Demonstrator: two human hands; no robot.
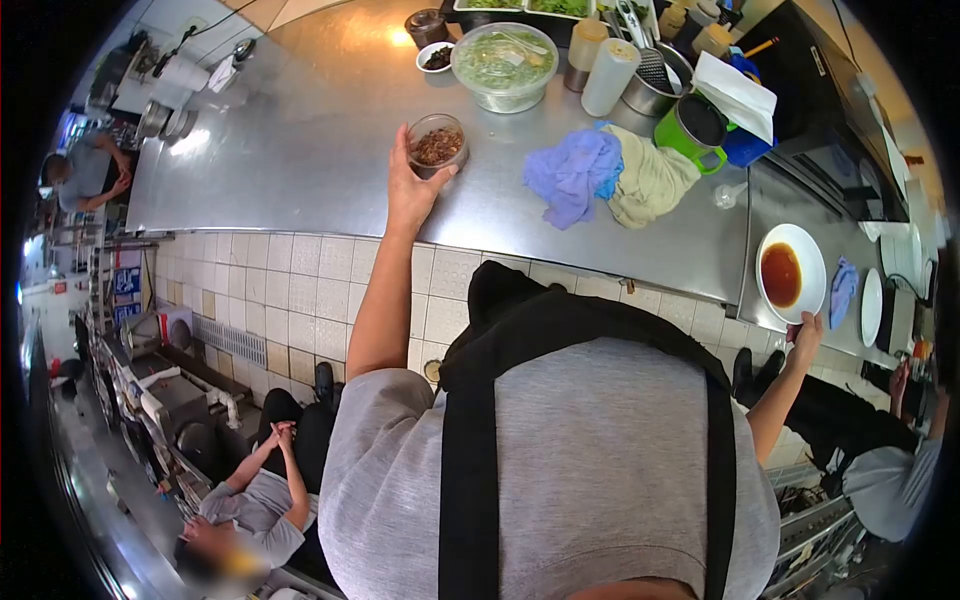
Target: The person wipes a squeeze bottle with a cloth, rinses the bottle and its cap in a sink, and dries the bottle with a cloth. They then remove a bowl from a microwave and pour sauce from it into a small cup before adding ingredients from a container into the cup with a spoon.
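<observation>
My left hand (415, 190) is curved around a small clear glass bowl (437, 121) of reddish-brown crumbly bits, fingers on its left side and thumb along its near rim. The bowl is at the steel counter (290, 150), close to its front edge. Out to the right, my right hand (804, 335) grips the rim of a white bowl (812, 268) with brown liquid in it. Its thumb and fingers meet at the near edge of that bowl, and part of the fingers is hidden beneath.
Behind the glass bowl stand a wrapped tub of greens (503, 105), a small dish of dark bits (436, 57) and squeeze bottles (610, 78). Cloths (650, 180) and a green jug (708, 153) lie rightward. One person (245, 510) sits left; another (890, 490) is at right.
</observation>
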